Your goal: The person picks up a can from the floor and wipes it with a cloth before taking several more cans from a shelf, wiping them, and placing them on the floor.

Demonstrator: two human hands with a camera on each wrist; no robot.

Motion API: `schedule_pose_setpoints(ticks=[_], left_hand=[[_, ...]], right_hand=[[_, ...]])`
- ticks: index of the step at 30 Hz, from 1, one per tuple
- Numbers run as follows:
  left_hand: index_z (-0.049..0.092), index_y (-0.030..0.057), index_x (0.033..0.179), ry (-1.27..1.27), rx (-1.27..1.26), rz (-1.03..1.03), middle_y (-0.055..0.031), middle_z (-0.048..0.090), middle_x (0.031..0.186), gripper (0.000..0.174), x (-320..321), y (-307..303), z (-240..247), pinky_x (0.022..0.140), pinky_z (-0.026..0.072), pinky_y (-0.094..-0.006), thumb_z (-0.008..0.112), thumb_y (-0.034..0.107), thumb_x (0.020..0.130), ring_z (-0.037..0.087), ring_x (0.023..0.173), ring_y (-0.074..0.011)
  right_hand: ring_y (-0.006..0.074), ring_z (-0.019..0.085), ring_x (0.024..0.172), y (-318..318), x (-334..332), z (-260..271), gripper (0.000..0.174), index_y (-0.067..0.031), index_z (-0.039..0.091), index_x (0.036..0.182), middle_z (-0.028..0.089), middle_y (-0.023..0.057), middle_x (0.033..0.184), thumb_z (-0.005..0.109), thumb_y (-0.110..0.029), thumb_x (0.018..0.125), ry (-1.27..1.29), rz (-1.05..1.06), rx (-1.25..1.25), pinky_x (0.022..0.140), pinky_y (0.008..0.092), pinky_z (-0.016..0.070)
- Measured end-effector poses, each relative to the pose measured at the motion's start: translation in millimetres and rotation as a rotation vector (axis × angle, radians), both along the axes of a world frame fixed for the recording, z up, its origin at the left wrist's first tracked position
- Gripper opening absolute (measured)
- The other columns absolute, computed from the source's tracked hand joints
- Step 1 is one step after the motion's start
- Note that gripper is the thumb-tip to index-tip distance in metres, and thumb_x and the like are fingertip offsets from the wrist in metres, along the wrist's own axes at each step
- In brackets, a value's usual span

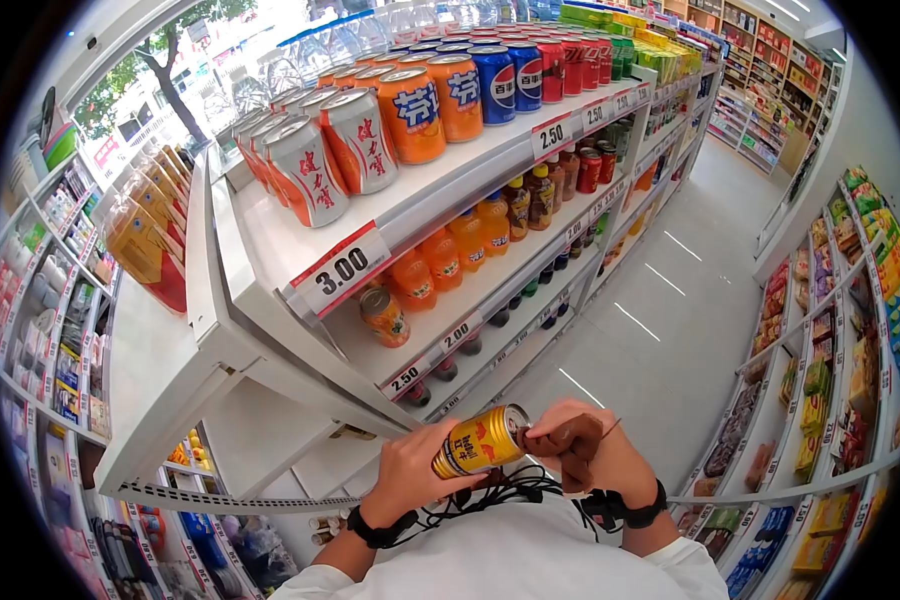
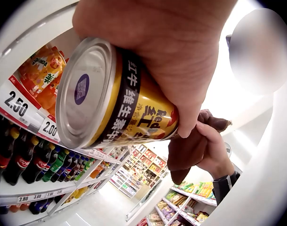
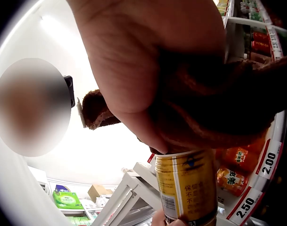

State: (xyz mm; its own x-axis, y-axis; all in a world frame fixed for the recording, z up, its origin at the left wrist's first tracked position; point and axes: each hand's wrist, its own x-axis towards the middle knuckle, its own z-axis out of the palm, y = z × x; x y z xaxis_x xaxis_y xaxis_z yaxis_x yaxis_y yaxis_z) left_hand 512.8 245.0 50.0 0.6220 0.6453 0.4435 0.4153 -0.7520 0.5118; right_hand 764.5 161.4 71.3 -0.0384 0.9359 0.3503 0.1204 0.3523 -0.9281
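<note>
A gold Red Bull can (image 1: 478, 440) lies tilted in my left hand (image 1: 410, 466), whose fingers and thumb grip it round the side. In the left wrist view the can's silver base (image 2: 84, 92) faces the camera. My right hand (image 1: 592, 440) holds a bunched brown cloth (image 1: 568, 446) against the can's top end. Seen from the right wrist, the cloth (image 3: 214, 103) covers the top rim, and the thumb presses it down at the can (image 3: 187, 188). Part of the can's lid shows beside the cloth in the head view.
Ahead stands a drinks shelf (image 1: 440, 175) with rows of cans, orange and cola bottles below, and price tags. A white counter frame (image 1: 185, 400) is at my left. Snack shelves (image 1: 820, 350) line the right, across a tiled aisle floor (image 1: 660, 300).
</note>
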Motion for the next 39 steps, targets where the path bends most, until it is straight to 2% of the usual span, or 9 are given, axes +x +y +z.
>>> schedule_pose_setpoints(ticks=[6,9,14,22,25,34,36,38,39], left_hand=[[0.062,0.0053,0.113,0.074,0.022,0.088,-0.0111,0.069,0.086,0.065,10.0,-18.4,-6.9,0.061,0.0548,-0.0343,0.085,0.044,0.066,0.068,0.069,-0.0269],[0.062,0.0053,0.113,0.129,-0.008,0.151,-0.0119,0.069,0.088,0.066,15.3,-32.6,-16.5,0.061,0.0553,-0.0344,0.084,0.047,0.067,0.068,0.07,-0.0268],[0.062,0.0055,0.114,0.191,-0.085,0.271,-0.0123,0.07,0.093,0.067,20.4,-57.0,-19.4,0.061,0.0558,-0.0344,0.082,0.051,0.068,0.069,0.072,-0.0276],[0.063,0.0094,0.112,0.194,-0.16,0.679,-0.0092,0.07,0.084,0.064,23.9,-125.4,-16.7,0.058,0.0549,-0.0346,0.083,0.05,0.067,0.069,0.068,-0.0274],[0.063,0.01,0.113,0.195,-0.154,0.771,-0.0087,0.07,0.082,0.064,22.4,-143.8,-15.1,0.057,0.0546,-0.0345,0.083,0.05,0.067,0.069,0.067,-0.0266],[0.062,0.0113,0.114,-0.031,-0.178,1.062,-0.0087,0.069,0.082,0.063,1.6,-253.1,-32.6,0.057,0.0539,-0.0357,0.082,0.05,0.068,0.068,0.067,-0.0278],[0.062,0.0114,0.114,-0.042,-0.101,1.106,-0.0082,0.068,0.081,0.063,-4.4,-269.1,-30.8,0.058,0.0537,-0.0363,0.082,0.051,0.069,0.067,0.069,-0.0281],[0.061,0.0111,0.115,-0.031,-0.104,1.163,-0.0079,0.068,0.081,0.064,-15.0,-282.8,-29.0,0.059,0.0534,-0.0364,0.082,0.05,0.069,0.067,0.071,-0.0278],[0.061,0.0088,0.115,-0.033,-0.094,1.185,-0.0089,0.068,0.085,0.064,-18.7,-302.6,-28.9,0.061,0.0539,-0.0359,0.083,0.047,0.068,0.067,0.073,-0.0282]], right_hand=[[0.0199,0.059,0.078,16.2,19.6,-23.1,0.037,-0.004,0.065,0.095,0.064,0.0074,0.089,0.072,0.013,0.063,0.167,0.106,-0.267,0.072,0.0282,0.05],[0.0249,0.06,0.081,32.0,23.8,-38.2,0.032,-0.0051,0.057,0.086,0.068,0.0065,0.092,0.075,0.001,0.06,-0.147,0.062,0.124,0.076,0.0327,0.0498],[0.024,0.061,0.083,44.6,16.2,-54.9,0.039,-0.0038,0.066,0.099,0.068,0.0077,0.093,0.073,0.01,0.063,0.014,0.111,0.156,0.079,0.0325,0.0493],[0.0211,0.059,0.084,65.2,-5.6,-60.5,0.037,-0.0048,0.067,0.098,0.066,0.0026,0.089,0.072,0.011,0.065,0.166,0.58,0.04,0.076,0.03,0.0491],[0.0225,0.059,0.084,60.4,-13.6,-47.1,0.032,-0.004,0.064,0.094,0.067,0.0046,0.093,0.07,0.013,0.066,0.121,0.708,-0.085,0.077,0.0314,0.0497],[0.0265,0.064,0.088,6.6,-65.9,-42.8,0.034,-0.0021,0.053,0.092,0.069,0.0113,0.105,0.065,0.018,0.067,0.142,1.049,0.124,0.079,0.0361,0.0513],[0.0271,0.065,0.09,-1.4,-69.3,-41.3,0.033,-0.0005,0.054,0.093,0.069,0.0127,0.105,0.065,0.018,0.068,0.076,1.095,-0.032,0.08,0.0372,0.0516],[0.0235,0.065,0.092,-9.0,-78.4,-20.4,0.032,0.0017,0.053,0.092,0.068,0.0157,0.105,0.07,0.016,0.069,-0.126,1.132,0.081,0.079,0.0348,0.052],[0.0225,0.065,0.091,-25.7,-88.1,-28.0,0.036,0.0011,0.05,0.096,0.067,0.016,0.105,0.072,0.014,0.071,0.006,1.123,-0.041,0.079,0.0332,0.0517]])
